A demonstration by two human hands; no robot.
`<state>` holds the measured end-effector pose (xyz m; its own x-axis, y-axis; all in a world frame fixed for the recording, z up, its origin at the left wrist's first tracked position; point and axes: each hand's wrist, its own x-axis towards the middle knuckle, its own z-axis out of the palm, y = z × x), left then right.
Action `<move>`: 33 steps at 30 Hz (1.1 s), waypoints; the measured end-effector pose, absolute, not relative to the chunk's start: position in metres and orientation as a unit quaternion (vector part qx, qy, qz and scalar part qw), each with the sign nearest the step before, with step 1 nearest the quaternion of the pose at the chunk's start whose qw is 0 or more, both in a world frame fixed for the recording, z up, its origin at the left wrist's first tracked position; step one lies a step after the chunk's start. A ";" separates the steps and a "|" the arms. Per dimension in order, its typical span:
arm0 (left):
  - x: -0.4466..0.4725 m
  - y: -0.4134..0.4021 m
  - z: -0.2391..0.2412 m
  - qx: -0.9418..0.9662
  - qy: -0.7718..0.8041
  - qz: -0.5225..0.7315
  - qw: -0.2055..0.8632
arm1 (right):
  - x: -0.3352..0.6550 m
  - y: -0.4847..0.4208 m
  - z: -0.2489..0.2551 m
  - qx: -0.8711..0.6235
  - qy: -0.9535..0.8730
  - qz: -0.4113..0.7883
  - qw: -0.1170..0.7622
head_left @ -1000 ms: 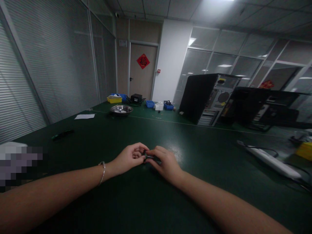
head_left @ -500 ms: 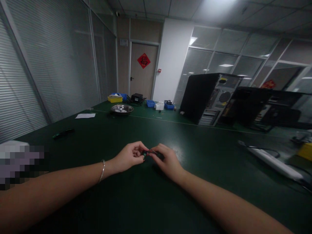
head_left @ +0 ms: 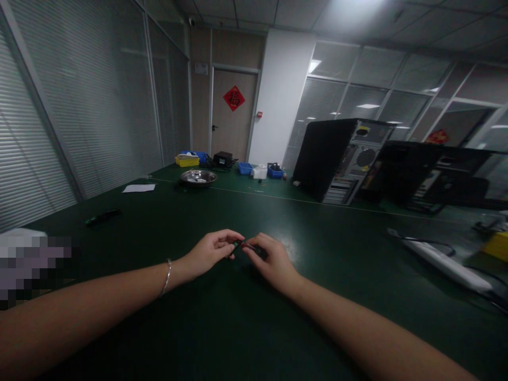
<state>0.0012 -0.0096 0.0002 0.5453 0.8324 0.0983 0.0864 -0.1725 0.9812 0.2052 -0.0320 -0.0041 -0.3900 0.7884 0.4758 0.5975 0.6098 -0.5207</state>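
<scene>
My left hand (head_left: 208, 255) is closed in a pinch on a small dark green piece (head_left: 237, 245), which looks like a little circuit board. Most of that piece is hidden behind the fingers. Close beside it on the right, my right hand (head_left: 274, 264) pinches a thin dark item (head_left: 250, 245) whose kind I cannot make out. The tip of the thin item is at the right end of the green piece; whether they touch is too small to tell. Both hands are just above the dark green tabletop (head_left: 222, 323).
A dark green object (head_left: 102, 217) and a white paper (head_left: 138, 188) lie at left. Farther back stand a metal bowl (head_left: 198, 178), a yellow bin (head_left: 187, 160) and blue bins (head_left: 245, 168). Computer towers (head_left: 329, 159) and a white power strip (head_left: 448, 264) occupy the right.
My left fingers have shifted their grip; the index finger reaches farther out and the green piece is turned and shows more. My right hand has hardly moved.
</scene>
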 end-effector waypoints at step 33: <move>-0.004 -0.015 0.000 0.782 0.332 0.359 0.386 | 0.205 -0.033 0.001 -0.426 -0.846 0.118 0.297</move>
<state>-0.0039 -0.0147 0.0005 0.5219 0.7964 0.3056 0.2418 -0.4817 0.8423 0.2053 -0.0331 0.0013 -0.4600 0.7916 0.4022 0.6507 0.6087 -0.4538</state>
